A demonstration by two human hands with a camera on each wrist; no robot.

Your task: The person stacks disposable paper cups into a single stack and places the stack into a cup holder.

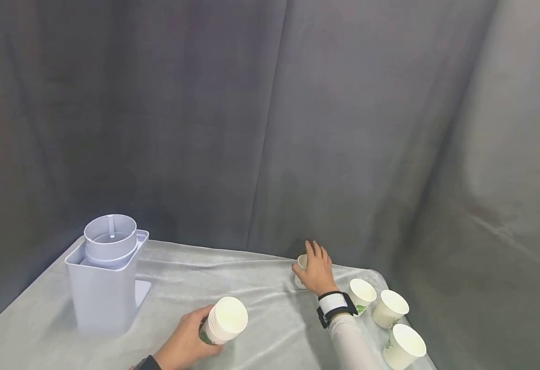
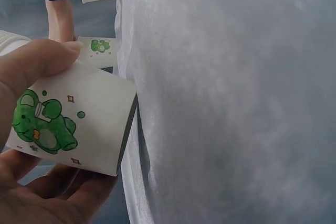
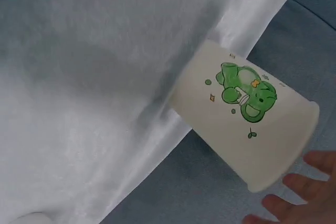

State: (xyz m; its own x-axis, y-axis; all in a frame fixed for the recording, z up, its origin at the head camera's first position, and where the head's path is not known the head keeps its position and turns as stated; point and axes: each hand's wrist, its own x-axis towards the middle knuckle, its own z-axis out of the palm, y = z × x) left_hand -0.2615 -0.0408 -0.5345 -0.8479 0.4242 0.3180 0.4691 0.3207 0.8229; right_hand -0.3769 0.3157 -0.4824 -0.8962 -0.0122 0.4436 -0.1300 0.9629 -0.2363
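head view: the stack of paper cups (image 1: 223,319) sits near the desk's (image 1: 261,298) front edge, gripped by the left hand (image 1: 184,343). the right hand (image 1: 315,270), fingers loosely spread, reaches over a single paper cup (image 1: 301,265) at the far edge. three more cups (image 1: 388,313) stand to the right; a grey dispenser (image 1: 105,275) stands left.

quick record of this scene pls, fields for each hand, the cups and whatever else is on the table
left hand: grips stack of paper cups
right hand: reaching around single cup, grip not clear
loose cups: three upright at the table's right edge
cup print: green cartoon animal
dispenser: pale, far left
table cover: whitish cloth
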